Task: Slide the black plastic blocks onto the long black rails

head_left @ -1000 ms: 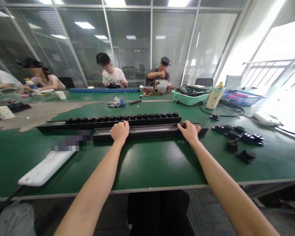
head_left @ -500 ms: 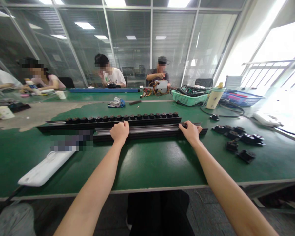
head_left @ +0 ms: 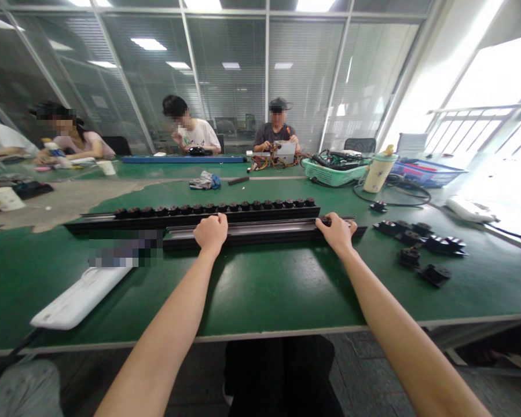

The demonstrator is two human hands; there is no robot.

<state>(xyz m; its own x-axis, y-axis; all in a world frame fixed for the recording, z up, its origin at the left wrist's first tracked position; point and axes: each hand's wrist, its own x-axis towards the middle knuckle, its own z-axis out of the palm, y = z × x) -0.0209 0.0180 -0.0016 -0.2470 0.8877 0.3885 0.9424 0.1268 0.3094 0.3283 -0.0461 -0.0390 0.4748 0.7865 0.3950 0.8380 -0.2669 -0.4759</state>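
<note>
A long black rail (head_left: 271, 231) with a silvery channel along its top lies across the green table. My left hand (head_left: 211, 231) is closed round it left of its middle. Near the rail's right end, my right hand (head_left: 338, 233) pinches a small black part (head_left: 325, 221) against the channel, its fingers mostly hiding that part. Just behind lies a second black rail (head_left: 200, 222), topped by a row of several small black parts. More such loose black parts (head_left: 435, 274) are scattered to the right of my right hand.
At front left lies a white power strip (head_left: 78, 298) with a cable. Behind the rails are a crumpled cloth (head_left: 205, 180), a green basket (head_left: 334, 174) of cables, a yellow bottle (head_left: 378, 172) and a blue basket (head_left: 432, 175). Several people sit across the table.
Both my hands and the rail stay nearly where they were. Across the table, the person in dark clothing has lowered a raised hand toward the wired box.
</note>
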